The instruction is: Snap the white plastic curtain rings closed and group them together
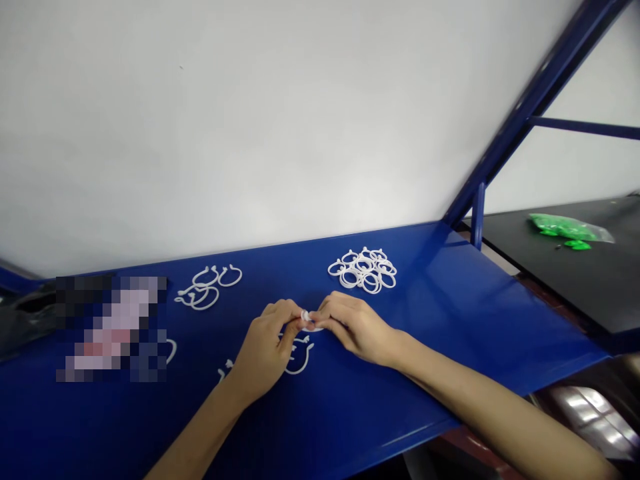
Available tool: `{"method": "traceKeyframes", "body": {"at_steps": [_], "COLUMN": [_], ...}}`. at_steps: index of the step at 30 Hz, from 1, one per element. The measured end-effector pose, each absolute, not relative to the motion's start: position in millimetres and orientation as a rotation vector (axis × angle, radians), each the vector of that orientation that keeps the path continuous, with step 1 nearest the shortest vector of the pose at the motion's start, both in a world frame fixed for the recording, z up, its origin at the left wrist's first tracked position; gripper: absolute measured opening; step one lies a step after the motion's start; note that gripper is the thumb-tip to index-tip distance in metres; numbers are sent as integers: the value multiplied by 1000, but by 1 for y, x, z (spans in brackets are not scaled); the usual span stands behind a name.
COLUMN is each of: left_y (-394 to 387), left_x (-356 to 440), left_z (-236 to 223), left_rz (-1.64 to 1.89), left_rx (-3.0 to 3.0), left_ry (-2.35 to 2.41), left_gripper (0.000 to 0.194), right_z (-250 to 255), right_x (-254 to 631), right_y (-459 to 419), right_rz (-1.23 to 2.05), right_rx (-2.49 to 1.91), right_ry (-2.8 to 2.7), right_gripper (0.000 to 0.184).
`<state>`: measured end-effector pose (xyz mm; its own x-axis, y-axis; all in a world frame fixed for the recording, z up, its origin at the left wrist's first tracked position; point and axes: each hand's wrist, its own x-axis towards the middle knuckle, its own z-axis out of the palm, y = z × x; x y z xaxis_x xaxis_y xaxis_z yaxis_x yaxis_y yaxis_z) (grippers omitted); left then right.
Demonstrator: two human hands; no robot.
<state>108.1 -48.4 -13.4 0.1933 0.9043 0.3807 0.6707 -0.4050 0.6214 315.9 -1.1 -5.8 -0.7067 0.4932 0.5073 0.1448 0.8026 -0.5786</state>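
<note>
My left hand and my right hand meet over the middle of the blue table. Both pinch one white plastic ring between thumb and fingers; its ends are partly hidden by the fingertips. Just below my hands lies an open white ring with knobbed ends, and others beside it are partly covered by my left hand. Behind my right hand is a heap of closed white rings. Several open white rings lie at the back left, beyond my left hand.
A pixelated patch hides what lies at the left, beside a black bag. A white wall rises behind the table. At the right stand a blue metal frame and a black table bearing a clear bag of green pieces.
</note>
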Motion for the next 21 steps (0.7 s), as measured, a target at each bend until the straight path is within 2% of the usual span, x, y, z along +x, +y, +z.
{"method": "traceKeyframes", "body": {"at_steps": [21], "left_y": [-48], "left_x": [108], "left_z": [-17], "left_rz": [962], "left_rx": [2276], "left_ry": [1510], "left_gripper": [23], "right_z": [-8], "right_x": [315], "right_y": [-3], "right_rz": [559], "right_rx": [-475], "right_ry": [-2329], "right_gripper": [18]}}
